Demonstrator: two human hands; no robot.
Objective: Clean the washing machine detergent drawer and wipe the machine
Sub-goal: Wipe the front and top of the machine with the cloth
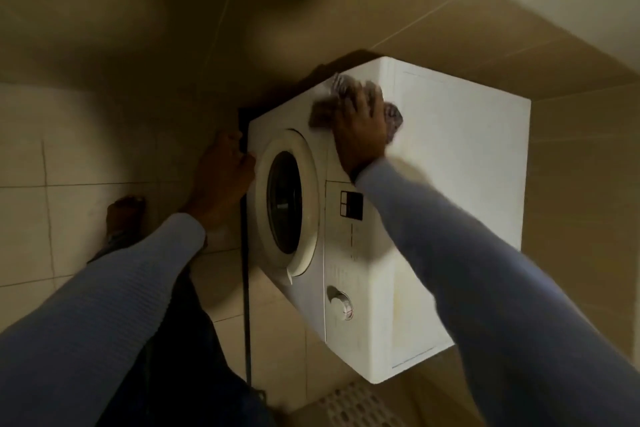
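The right hand (362,125) lies flat with fingers spread on a dark patterned cloth (323,111), pressing it to the front of the white washing machine (450,166) at its upper corner, at 1 o'clock from the round door (287,201). The left hand (225,166) sits at 10 o'clock from the door, against the machine's lower front edge, fingers bent; whether it grips the edge cannot be told. Both sleeves are blue. At 5 o'clock from the door is a dial (341,303), at 3 o'clock a dark display (351,204). The machine stands on a tiled floor (52,166), and a bare foot (124,215) rests at 9 o'clock.
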